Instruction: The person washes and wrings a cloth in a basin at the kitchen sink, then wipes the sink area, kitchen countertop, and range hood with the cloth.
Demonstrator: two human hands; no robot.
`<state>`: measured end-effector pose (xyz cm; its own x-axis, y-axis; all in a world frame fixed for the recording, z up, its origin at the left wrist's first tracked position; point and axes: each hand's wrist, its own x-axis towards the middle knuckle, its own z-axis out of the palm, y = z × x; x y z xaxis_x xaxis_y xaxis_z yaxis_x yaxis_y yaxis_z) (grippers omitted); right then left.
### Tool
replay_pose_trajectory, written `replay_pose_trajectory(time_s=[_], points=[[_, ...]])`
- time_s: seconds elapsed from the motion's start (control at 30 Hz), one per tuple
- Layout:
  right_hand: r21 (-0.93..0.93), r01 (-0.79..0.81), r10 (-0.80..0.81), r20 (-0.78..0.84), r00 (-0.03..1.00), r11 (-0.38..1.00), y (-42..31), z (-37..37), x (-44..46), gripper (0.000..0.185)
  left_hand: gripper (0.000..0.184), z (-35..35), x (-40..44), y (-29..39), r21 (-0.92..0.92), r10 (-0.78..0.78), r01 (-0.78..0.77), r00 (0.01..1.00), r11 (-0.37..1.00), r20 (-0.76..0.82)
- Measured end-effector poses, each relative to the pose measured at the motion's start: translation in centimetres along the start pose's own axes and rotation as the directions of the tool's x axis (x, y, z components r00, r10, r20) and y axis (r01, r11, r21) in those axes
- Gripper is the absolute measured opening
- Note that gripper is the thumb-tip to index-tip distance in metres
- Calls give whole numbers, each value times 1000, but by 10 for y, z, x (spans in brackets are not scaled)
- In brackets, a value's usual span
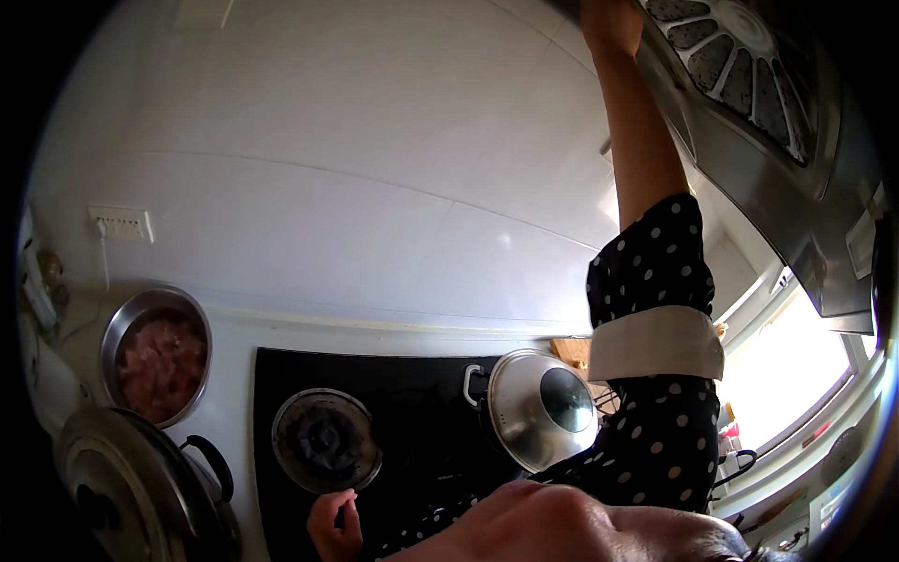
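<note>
My right arm, in a black polka-dot sleeve with a pale cuff, reaches up to the front edge of the range hood (688, 122). My right hand (613, 23) is cut off by the top of the view, so its fingers are hidden. Low in the view, my left hand (335, 526) is loosely closed with nothing visible in it. It is just in front of the left gas burner (323, 440) on the black cooktop (412, 389). A lidded steel pot (524, 403) with a dark glass window stands on the cooktop's right side.
At left, a steel bowl (199, 318) holds pieces of raw meat (164, 365). Nearer stands a large lidded pot (131, 487) with a black side handle. A socket (122, 224) is on the wall; a wooden board (569, 350) and a bright window (787, 365) are at right.
</note>
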<state>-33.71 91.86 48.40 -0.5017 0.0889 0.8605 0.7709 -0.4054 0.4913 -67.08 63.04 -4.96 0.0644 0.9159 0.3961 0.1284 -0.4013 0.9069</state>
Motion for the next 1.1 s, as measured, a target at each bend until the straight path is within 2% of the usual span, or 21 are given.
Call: replay_pose_trajectory(time_s=[0.07, 0.1, 0.13, 0.17, 0.2, 0.27, 0.37, 0.47, 0.57, 0.63, 0.67, 0.7, 0.77, 0.8, 0.87, 0.9, 1.03, 1.07, 1.1], points=[[118, -192, 193, 7, 981, 974, -2, 6, -7, 12, 19, -2, -1, -2, 0, -9, 9, 1000, 1000, -2], [290, -386, 375, 94, 922, 876, -12, -4, -4, 11, 19, -3, -3, -3, -6, -15, 15, 1000, 1000, -4], [431, -556, 521, 209, 828, 711, -27, -22, 0, 10, 20, -4, -3, -4, -10, -21, 21, 1000, 1000, -5], [529, -693, 620, 347, 703, 489, -38, -31, 2, 9, 20, -5, -4, -5, -10, -23, 23, 1000, 1000, -6], [694, -652, 673, 327, 663, 305, -40, -24, 6, 9, 21, -5, -4, -6, -10, -27, 27, 1000, 1000, -3], [899, -430, 764, 335, 551, -84, -43, -1, 13, 8, 21, -8, -6, -7, -5, -36, 36, 999, 999, -3], [907, -382, 847, 337, 410, -176, -54, -14, 11, 9, 23, -12, -9, -10, -6, -55, 55, 998, 998, 5], [797, -600, 875, 337, 347, -69, -56, -12, 22, 11, 24, -13, -12, -16, -11, -85, 85, 996, 996, 10], [710, -699, 871, 291, 395, 79, -58, -17, 17, 12, 25, -13, -16, -26, -26, -137, 138, 990, 990, 41], [877, -372, 846, 427, 319, -302, -37, 13, 16, 13, 26, -11, -23, -40, -55, -200, 204, 977, 977, 71], [869, -167, 812, 495, 307, -467, -29, 23, 17, 13, 27, -8, -26, -49, -77, -249, 257, 963, 963, 100], [870, -334, 838, 461, 293, -362, -39, 14, 25, 13, 27, -8, -28, -59, -100, -296, 311, 945, 945, 138], [759, -636, 885, 383, 265, -138, -70, -17, 37, 14, 28, -9, -33, -81, -116, -413, 449, 878, 886, 243], [719, -692, 838, 413, 356, -61, -71, -23, 34, 11, 29, -10, -34, -86, -114, -471, 520, 831, 847, 296], [824, -514, 851, 432, 300, -237, -64, -25, 25, 11, 29, -10, -35, -97, -117, -511, 570, 796, 813, 325], [859, -406, 853, 442, 279, -312, -63, -26, 25, 11, 26, -9, -38, -100, -132, -485, 534, 827, 835, 284], [865, -183, 849, 497, 177, -468, -77, -30, 40, 6, 18, -8, -30, -73, -157, -371, 386, 921, 909, 117], [727, -677, 795, 476, 376, -116, -62, -27, 28, 12, 19, -13, -29, -68, -146, -346, 354, 935, 924, 78], [838, -490, 788, 462, 407, -238, -46, -7, 19, 9, 20, -23, -21, -78, -190, -538, 594, 797, 782, 277]])
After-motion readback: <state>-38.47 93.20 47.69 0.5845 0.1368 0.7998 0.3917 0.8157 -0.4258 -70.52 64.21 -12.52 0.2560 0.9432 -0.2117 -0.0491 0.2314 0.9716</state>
